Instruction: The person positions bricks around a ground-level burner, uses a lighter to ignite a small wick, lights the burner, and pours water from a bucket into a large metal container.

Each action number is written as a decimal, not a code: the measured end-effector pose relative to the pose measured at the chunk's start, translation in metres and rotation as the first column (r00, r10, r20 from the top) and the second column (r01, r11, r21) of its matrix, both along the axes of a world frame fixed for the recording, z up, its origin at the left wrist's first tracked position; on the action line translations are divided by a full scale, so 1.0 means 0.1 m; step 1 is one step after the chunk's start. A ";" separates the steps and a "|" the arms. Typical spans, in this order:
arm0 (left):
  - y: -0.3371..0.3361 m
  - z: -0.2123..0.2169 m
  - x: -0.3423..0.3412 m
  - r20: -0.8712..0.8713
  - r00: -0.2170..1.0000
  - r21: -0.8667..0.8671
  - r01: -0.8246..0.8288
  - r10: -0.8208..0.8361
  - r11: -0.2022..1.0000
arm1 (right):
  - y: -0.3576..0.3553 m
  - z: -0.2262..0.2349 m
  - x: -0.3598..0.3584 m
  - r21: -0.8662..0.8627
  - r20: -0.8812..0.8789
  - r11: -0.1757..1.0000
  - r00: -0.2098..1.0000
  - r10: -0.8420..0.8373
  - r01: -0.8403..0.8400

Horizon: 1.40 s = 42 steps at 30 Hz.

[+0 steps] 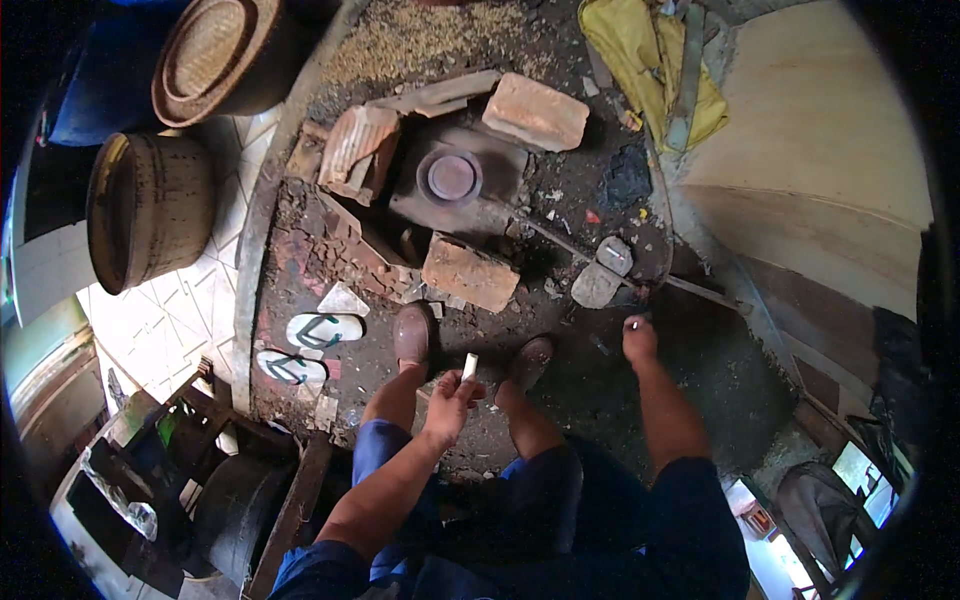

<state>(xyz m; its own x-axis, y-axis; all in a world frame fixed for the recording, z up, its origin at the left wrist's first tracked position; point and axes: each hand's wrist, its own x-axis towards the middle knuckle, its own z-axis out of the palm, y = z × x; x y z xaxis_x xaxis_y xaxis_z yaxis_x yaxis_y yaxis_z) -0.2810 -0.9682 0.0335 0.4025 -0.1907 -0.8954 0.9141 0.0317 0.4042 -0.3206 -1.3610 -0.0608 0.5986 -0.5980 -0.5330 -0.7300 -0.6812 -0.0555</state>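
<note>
My left hand (452, 408), over the ground between my shoes, is closed on a small white oblong piece (470, 367) that sticks up past the fingertips. Its exact kind does not show. To the right, my right hand (640, 342) is held closed, with a tiny pale spot at its fingertips that is too small to name. Just beyond that hand lie two flat grey stones (597, 285) beside a thin metal pipe (550, 235). The pipe runs up to a round metal burner (450, 177), which sits on a dusty plate among bricks.
Around the burner stand a front brick (470, 272), a back brick (536, 110) and a ridged clay block (360, 150). White flip-flops (325, 329) lie left of my shoes. A large drum (150, 205) and woven basket (210, 55) are far left; yellow cloth (640, 60) lies far right.
</note>
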 end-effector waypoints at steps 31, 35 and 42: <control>-0.42 -0.49 0.92 0.125 0.960 -0.079 -0.240 0.249 0.967 | -0.50 -1.22 0.80 -0.052 0.255 0.984 0.955 -0.153 0.171; -0.43 -0.49 0.95 0.136 0.963 -0.103 -0.218 0.231 0.970 | -0.09 -0.94 0.66 0.780 0.057 0.325 0.455 -0.888 0.535; -0.45 -0.50 0.98 0.175 0.966 -0.096 -0.178 0.193 0.979 | 1.17 -0.15 1.03 0.930 -0.122 0.125 0.612 -0.782 0.345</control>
<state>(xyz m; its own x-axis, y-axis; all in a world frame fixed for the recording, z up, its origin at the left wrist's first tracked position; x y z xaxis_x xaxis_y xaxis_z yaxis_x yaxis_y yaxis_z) -0.1834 -1.0127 -0.0162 0.5924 -0.1646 -0.7887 0.8004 0.2321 0.5527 -0.2173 -1.2441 -0.0760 0.5392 -0.2167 -0.8138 -0.6420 0.5195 -0.5638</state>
